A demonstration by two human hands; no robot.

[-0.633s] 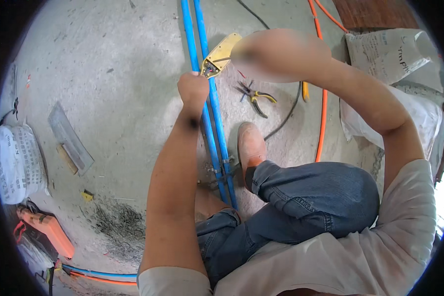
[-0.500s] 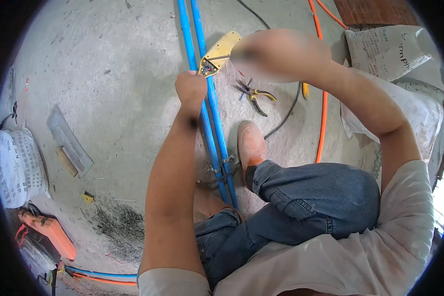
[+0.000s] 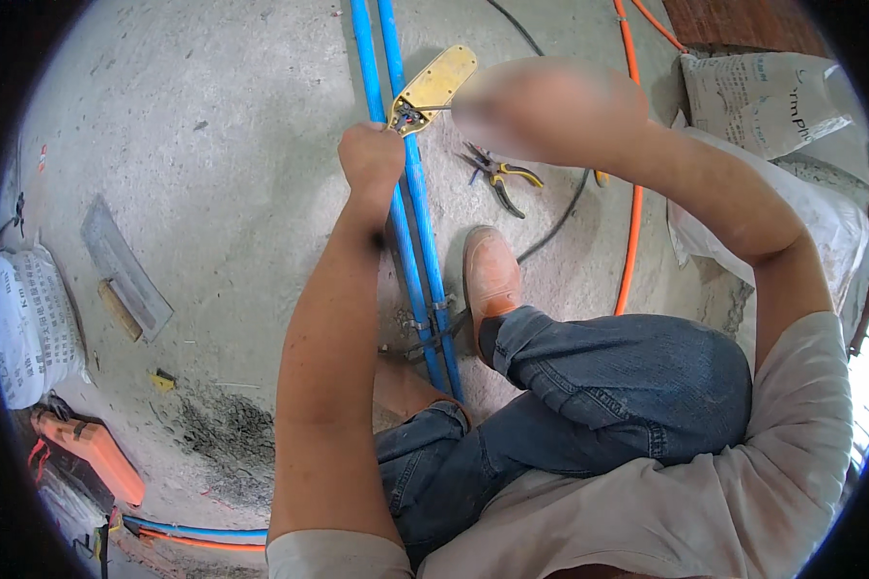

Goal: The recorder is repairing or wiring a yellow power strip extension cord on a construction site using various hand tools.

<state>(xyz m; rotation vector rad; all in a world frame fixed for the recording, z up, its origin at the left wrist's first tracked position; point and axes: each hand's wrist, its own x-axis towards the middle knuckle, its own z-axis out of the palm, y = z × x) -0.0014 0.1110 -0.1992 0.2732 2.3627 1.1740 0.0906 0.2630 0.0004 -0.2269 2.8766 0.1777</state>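
Bare concrete floor [image 3: 241, 193] spreads beneath two blue corrugated conduits [image 3: 368, 68] running down from the upper centre. I see the left hand [image 3: 372, 157] with its fingers clamped on the lower end of a yellow casing [image 3: 440, 77], upper centre, wires [image 3: 408, 119] exposed. Blur covers the right hand [image 3: 550, 108], so I can't tell its fingers; a thin shaft [image 3: 441, 108] points from there toward the casing. Yellow-and-black pliers [image 3: 497, 174] lie below.

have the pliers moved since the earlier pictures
No, the pliers lie in the same place, right of the blue pipes; only the view has shifted slightly.
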